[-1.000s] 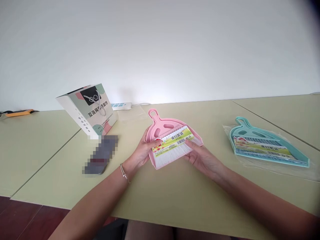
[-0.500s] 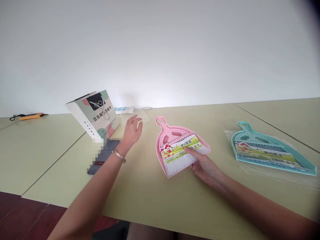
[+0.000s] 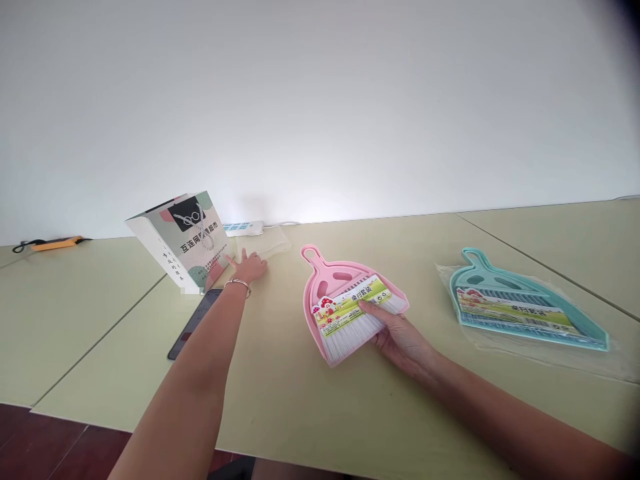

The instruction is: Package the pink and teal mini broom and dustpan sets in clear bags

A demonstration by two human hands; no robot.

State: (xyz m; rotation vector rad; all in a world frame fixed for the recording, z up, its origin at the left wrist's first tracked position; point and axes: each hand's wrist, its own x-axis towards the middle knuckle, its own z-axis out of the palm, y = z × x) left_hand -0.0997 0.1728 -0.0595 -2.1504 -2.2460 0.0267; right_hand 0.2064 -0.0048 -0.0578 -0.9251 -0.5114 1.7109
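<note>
My right hand (image 3: 400, 333) grips a pink dustpan (image 3: 314, 300) by its front right edge, thumb on top. Nested in that dustpan is a brush with white bristles (image 3: 350, 338) and a printed card label (image 3: 350, 305). My left hand (image 3: 250, 268) reaches out with its fingers apart, holding nothing, beside the lower right edge of a paper gift bag (image 3: 200, 250). Just beyond its fingers lies a clear plastic sheet or wrapper (image 3: 273, 241). Whether the fingertips touch the bag or the plastic I cannot tell.
A teal dustpan set (image 3: 530, 303) in clear wrapping lies at the right. Below the bag a phone (image 3: 193, 327) is partly covered by my left forearm. Against the wall are a white power strip (image 3: 244, 229) and an orange object with a black cord (image 3: 59, 243).
My left hand has come down and left towards the bag and plastic, its fingers spreading. My right hand still holds the pink dustpan. The view has shifted slightly.
</note>
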